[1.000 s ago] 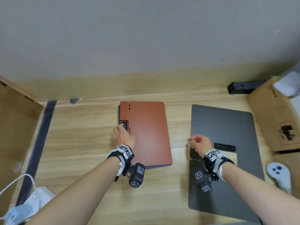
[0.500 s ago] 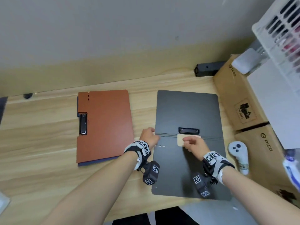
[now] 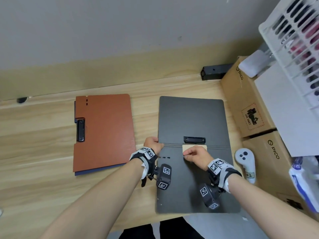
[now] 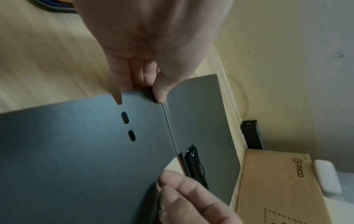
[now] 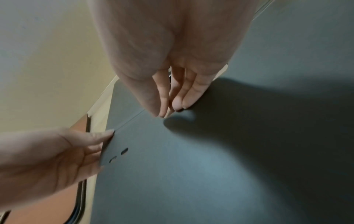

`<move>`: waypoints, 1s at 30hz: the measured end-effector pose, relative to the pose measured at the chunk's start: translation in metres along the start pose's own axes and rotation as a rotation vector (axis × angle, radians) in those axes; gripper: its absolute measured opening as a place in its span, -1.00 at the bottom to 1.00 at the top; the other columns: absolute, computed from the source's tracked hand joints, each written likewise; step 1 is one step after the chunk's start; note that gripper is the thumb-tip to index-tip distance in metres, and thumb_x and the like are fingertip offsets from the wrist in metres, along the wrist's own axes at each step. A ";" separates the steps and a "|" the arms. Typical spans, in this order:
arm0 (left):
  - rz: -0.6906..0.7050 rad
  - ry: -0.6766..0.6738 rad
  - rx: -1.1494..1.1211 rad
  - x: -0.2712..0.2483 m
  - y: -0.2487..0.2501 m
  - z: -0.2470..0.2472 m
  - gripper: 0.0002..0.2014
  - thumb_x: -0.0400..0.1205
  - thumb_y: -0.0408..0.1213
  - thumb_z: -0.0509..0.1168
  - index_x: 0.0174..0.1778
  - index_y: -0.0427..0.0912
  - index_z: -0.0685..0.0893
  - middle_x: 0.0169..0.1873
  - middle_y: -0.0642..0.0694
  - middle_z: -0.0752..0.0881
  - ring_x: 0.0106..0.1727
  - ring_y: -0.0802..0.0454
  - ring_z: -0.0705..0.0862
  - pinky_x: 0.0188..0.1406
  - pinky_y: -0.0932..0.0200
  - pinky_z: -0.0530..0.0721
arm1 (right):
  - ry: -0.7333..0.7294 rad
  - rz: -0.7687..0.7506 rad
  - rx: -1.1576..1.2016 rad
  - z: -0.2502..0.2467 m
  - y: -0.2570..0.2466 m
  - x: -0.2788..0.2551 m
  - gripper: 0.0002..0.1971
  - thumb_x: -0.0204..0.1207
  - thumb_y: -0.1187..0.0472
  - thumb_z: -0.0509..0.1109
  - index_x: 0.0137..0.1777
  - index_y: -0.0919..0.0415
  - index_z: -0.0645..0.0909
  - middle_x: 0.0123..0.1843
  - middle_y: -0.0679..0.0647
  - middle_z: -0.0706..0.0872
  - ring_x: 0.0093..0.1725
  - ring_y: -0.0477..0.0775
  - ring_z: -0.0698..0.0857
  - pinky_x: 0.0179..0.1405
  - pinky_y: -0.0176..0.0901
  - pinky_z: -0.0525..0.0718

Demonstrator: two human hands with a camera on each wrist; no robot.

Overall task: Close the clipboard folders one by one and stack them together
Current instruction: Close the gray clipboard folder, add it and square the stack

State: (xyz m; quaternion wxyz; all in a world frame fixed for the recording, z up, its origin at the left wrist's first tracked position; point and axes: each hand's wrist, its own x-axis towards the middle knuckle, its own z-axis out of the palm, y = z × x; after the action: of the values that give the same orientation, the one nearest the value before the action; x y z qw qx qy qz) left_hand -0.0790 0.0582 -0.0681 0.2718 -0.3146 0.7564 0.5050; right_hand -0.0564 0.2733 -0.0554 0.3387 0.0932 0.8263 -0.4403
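A dark grey clipboard folder (image 3: 191, 118) lies open and flat on the wooden table, its black clip (image 3: 194, 140) just beyond the fold. My left hand (image 3: 153, 144) pinches the folder's left edge at the fold, thumb on top (image 4: 161, 94), fingers underneath. My right hand (image 3: 193, 153) pinches the near cover's edge at the clip cutout, thumb and fingertips (image 5: 168, 109) together there. To the left lies a closed brown folder (image 3: 107, 131) on top of a blue one whose edge shows beneath it.
Two cardboard boxes (image 3: 248, 107) line the table's right side, with a white controller (image 3: 245, 161) beside the grey folder. A black block (image 3: 214, 72) sits against the wall. A white crate (image 3: 296, 40) stands at the far right. The grey folder's near end reaches the table's front edge.
My left hand left the brown folder's clip and moved right to the grey folder's left edge. My right hand shifted to the clip cutout. The head view swung right.
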 end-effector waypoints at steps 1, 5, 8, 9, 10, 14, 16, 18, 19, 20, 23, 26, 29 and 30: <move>0.018 0.014 0.010 0.000 -0.002 -0.003 -0.72 0.45 -0.37 0.41 0.09 -0.24 0.80 0.04 -0.18 0.83 -0.02 -0.13 0.80 -0.26 0.22 0.80 | -0.020 -0.005 0.021 -0.002 -0.003 -0.001 -0.95 0.45 0.33 0.49 -0.12 0.20 0.75 -0.09 0.13 0.75 -0.18 -0.02 0.68 -0.05 -0.25 0.63; 0.077 0.059 0.071 0.006 -0.002 -0.033 -0.70 0.56 -0.32 0.37 0.22 -0.20 0.76 0.16 -0.14 0.78 0.08 -0.11 0.77 -0.41 0.39 0.71 | 0.053 -0.061 0.140 -0.013 -0.025 -0.003 -0.89 0.49 0.44 0.39 -0.12 0.32 0.74 -0.23 0.21 0.78 -0.30 0.04 0.68 -0.28 -0.30 0.64; 0.136 0.078 0.167 0.017 0.004 -0.071 -0.83 0.55 -0.30 0.35 0.00 -0.22 0.78 -0.07 -0.11 0.80 -0.05 -0.11 0.76 0.14 -0.06 0.75 | 0.157 -0.096 0.177 -0.024 -0.044 0.003 -0.79 0.49 0.44 0.34 -0.21 0.17 0.74 -0.26 0.15 0.78 -0.34 0.01 0.67 -0.33 -0.36 0.59; 0.165 0.093 0.187 0.009 0.014 -0.084 -0.86 0.57 -0.34 0.35 -0.02 -0.25 0.77 -0.10 -0.14 0.79 -0.06 -0.12 0.75 0.18 -0.05 0.71 | 0.172 -0.102 0.198 -0.028 -0.051 0.005 -0.78 0.50 0.44 0.32 -0.22 0.16 0.73 -0.26 0.16 0.78 -0.35 0.03 0.66 -0.37 -0.38 0.58; 0.197 0.108 0.192 0.002 0.024 -0.098 -0.86 0.59 -0.38 0.34 0.01 -0.28 0.76 -0.09 -0.16 0.79 -0.03 -0.13 0.74 0.19 0.03 0.68 | 0.191 -0.116 0.231 -0.032 -0.058 0.005 -0.78 0.51 0.43 0.32 -0.22 0.16 0.72 -0.26 0.18 0.77 -0.36 0.05 0.65 -0.40 -0.39 0.57; 0.302 0.098 0.296 -0.014 0.053 -0.142 -0.85 0.66 -0.44 0.28 0.06 -0.32 0.74 -0.11 -0.14 0.72 -0.07 -0.04 0.64 -0.01 0.25 0.48 | 0.343 -0.202 0.244 -0.046 -0.079 0.011 -0.89 0.53 0.32 0.37 -0.08 0.13 0.69 -0.10 0.10 0.76 -0.20 0.06 0.70 -0.18 -0.24 0.68; 0.337 0.083 0.382 -0.018 0.061 -0.156 -0.84 0.66 -0.41 0.28 0.07 -0.29 0.75 -0.07 -0.12 0.74 -0.03 -0.05 0.66 0.02 0.23 0.47 | 0.422 -0.210 0.163 -0.052 -0.083 0.018 -0.80 0.50 0.23 0.43 0.12 0.11 0.67 0.10 0.06 0.72 0.07 0.06 0.71 0.17 -0.05 0.66; 0.376 0.041 0.476 -0.020 0.065 -0.163 -0.84 0.67 -0.39 0.27 0.07 -0.29 0.74 -0.08 -0.08 0.72 -0.02 -0.04 0.65 0.03 0.20 0.47 | 0.436 -0.188 0.069 -0.055 -0.084 0.021 -0.60 0.50 0.11 0.44 0.34 0.11 0.57 0.29 0.09 0.60 0.30 0.08 0.61 0.38 0.05 0.55; 0.388 0.008 0.519 -0.020 0.065 -0.165 -0.84 0.68 -0.38 0.26 0.04 -0.29 0.74 -0.11 -0.09 0.71 -0.03 -0.04 0.64 0.02 0.16 0.49 | 0.431 -0.177 -0.013 -0.055 -0.085 0.021 -0.51 0.50 0.05 0.44 0.42 0.13 0.51 0.35 0.10 0.55 0.38 0.11 0.54 0.44 0.08 0.49; 0.405 -0.024 0.557 -0.021 0.065 -0.165 -0.85 0.68 -0.36 0.25 0.01 -0.28 0.73 -0.12 -0.12 0.73 -0.04 -0.05 0.66 0.03 0.13 0.53 | 0.414 -0.160 -0.088 -0.054 -0.081 0.023 -0.44 0.50 -0.01 0.43 0.47 0.15 0.46 0.39 0.10 0.52 0.42 0.13 0.49 0.47 0.10 0.44; 0.427 -0.092 0.606 -0.023 0.062 -0.161 -0.84 0.69 -0.36 0.24 -0.02 -0.27 0.74 -0.09 -0.15 0.76 -0.08 -0.04 0.66 0.07 0.12 0.57 | 0.286 -0.076 0.042 -0.046 -0.063 0.026 -0.44 0.47 -0.07 0.46 0.40 0.19 0.53 0.31 0.09 0.67 0.27 0.13 0.65 0.34 0.07 0.58; 0.439 -0.073 0.656 -0.022 0.058 -0.154 -0.86 0.69 -0.33 0.26 -0.12 -0.27 0.69 -0.18 -0.11 0.65 -0.11 -0.04 0.60 -0.04 0.12 0.52 | 0.304 -0.016 0.243 -0.033 -0.039 0.025 -0.66 0.51 0.10 0.47 0.14 0.35 0.67 0.09 0.21 0.80 -0.06 0.14 0.77 0.01 -0.04 0.72; 0.443 -0.002 0.656 -0.021 0.058 -0.151 -0.77 0.65 -0.18 0.33 -0.11 -0.31 0.72 -0.16 -0.19 0.76 -0.11 -0.11 0.67 -0.10 0.08 0.56 | 0.407 0.027 0.421 -0.030 -0.025 0.023 -0.82 0.58 0.27 0.40 0.05 0.41 0.66 -0.01 0.29 0.77 -0.15 0.17 0.72 -0.10 -0.08 0.69; 0.439 0.021 0.682 -0.022 0.059 -0.152 -0.74 0.63 -0.11 0.35 -0.10 -0.27 0.72 -0.15 -0.18 0.78 -0.12 -0.13 0.69 -0.12 0.08 0.57 | 0.436 0.045 0.434 -0.031 -0.021 0.025 -0.85 0.58 0.26 0.39 0.02 0.37 0.66 -0.03 0.30 0.76 -0.12 0.20 0.72 -0.06 -0.02 0.68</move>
State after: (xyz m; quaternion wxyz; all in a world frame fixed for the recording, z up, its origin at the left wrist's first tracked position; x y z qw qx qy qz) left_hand -0.1235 -0.0620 0.0348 0.2384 -0.0423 0.9326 0.2678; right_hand -0.0997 0.2813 -0.0456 0.1354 0.2738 0.7639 -0.5685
